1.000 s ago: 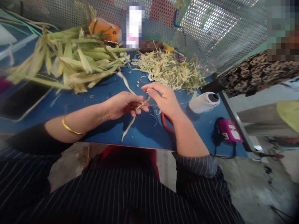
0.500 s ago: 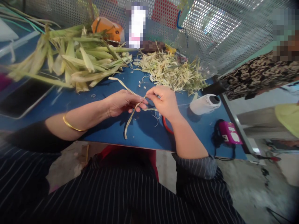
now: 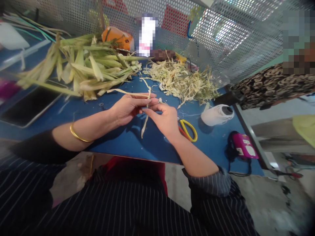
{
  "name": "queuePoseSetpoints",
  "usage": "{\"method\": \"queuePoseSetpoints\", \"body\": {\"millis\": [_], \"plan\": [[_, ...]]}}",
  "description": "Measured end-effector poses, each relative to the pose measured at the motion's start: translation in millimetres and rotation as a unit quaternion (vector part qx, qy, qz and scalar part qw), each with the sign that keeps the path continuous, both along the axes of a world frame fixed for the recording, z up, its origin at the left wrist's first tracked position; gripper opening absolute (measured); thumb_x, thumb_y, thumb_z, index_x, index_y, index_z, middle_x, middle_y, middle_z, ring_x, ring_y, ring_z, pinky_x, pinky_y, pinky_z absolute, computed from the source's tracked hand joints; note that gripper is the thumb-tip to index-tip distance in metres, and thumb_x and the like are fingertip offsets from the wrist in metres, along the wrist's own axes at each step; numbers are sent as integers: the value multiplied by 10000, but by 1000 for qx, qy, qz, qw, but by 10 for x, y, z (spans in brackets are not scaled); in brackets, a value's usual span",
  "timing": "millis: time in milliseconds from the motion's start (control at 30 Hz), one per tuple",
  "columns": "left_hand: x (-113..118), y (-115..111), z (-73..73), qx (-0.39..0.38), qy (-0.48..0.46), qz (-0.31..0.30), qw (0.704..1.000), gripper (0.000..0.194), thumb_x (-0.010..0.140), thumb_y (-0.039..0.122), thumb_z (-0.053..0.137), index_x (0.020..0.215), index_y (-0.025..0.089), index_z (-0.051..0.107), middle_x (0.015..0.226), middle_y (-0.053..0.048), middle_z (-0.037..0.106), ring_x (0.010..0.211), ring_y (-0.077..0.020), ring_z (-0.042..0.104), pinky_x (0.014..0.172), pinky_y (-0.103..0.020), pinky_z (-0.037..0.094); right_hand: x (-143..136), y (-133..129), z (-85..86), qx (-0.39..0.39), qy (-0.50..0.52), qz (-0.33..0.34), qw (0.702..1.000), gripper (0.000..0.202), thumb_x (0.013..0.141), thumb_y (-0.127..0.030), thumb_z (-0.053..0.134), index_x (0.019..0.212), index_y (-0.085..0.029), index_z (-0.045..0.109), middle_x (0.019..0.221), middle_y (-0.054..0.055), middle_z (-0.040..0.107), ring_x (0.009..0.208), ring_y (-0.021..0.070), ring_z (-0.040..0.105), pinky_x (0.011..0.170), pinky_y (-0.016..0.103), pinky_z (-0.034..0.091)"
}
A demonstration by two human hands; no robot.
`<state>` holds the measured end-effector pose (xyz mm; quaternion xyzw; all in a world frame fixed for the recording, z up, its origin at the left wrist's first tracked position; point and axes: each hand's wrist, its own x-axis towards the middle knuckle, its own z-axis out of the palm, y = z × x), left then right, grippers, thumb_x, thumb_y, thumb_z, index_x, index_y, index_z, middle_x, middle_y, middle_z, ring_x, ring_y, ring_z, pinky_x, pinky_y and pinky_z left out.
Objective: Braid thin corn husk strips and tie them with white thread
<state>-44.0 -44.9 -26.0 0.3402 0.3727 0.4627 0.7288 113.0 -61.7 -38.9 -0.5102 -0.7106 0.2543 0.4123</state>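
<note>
Pale husk strips [image 3: 145, 126] cross between my hands over the blue table [image 3: 118, 141]. One end points up, one reaches left and one hangs down. My left hand [image 3: 130, 106] pinches them between thumb and fingers where they meet. My right hand [image 3: 163, 118] is closed on the strips just below and right of that point, its fingertips touching the left ones. Scissors with yellow and red handles [image 3: 189, 130] lie beside my right wrist. Behind my hands is a heap of shredded husk [image 3: 182, 78]; a pile of whole green husks [image 3: 83, 65] lies at the back left.
A white thread spool [image 3: 216, 114] stands on the right, near a purple box [image 3: 244, 146] with a black cord. At the left lies a dark phone-like slab [image 3: 29, 105]. An orange packet [image 3: 118, 37] sits by the mesh panel [image 3: 172, 19]. Another person's patterned clothing [image 3: 270, 82] shows at the right.
My right hand has moved left and lower, against my left fingers. The strips have shifted, with one end now pointing up. The scissors' yellow handle has come into view.
</note>
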Motion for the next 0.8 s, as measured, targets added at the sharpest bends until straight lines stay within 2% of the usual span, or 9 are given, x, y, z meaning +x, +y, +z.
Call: {"method": "queuePoseSetpoints", "body": {"millis": [233, 500, 667, 800], "plan": [[9, -6, 4, 11, 14, 5, 1000, 188, 751, 43, 718, 921, 103, 771, 911, -88, 752, 596, -49, 576, 424, -128, 369, 17, 0, -20, 7, 9, 48, 999, 188, 848, -276, 618, 683, -194, 653, 719, 2, 674, 697, 138, 594, 710, 286, 455], [16, -5, -16, 18, 0, 0, 1000, 159, 761, 45, 713, 897, 103, 770, 882, -83, 745, 614, -60, 596, 437, -125, 391, 56, 19, 34, 25, -11, 110, 994, 208, 835, -185, 596, 630, -204, 565, 825, 14, 658, 829, 156, 604, 827, 316, 460], [14, 4, -35, 17, -3, -3, 1000, 165, 774, 49, 701, 915, 104, 766, 915, -91, 749, 635, -66, 616, 457, -128, 412, 73, 20, 40, 34, -34, 121, 991, 213, 824, -172, 600, 621, -203, 546, 840, 16, 641, 816, 153, 584, 802, 312, 454], [17, 8, -29, 10, -5, -5, 1000, 175, 790, 64, 693, 948, 108, 753, 923, -91, 750, 666, -82, 633, 458, -140, 420, 89, 39, 36, 44, -79, 108, 990, 201, 837, -218, 603, 640, -203, 568, 749, 10, 620, 737, 152, 558, 743, 313, 434]]}}
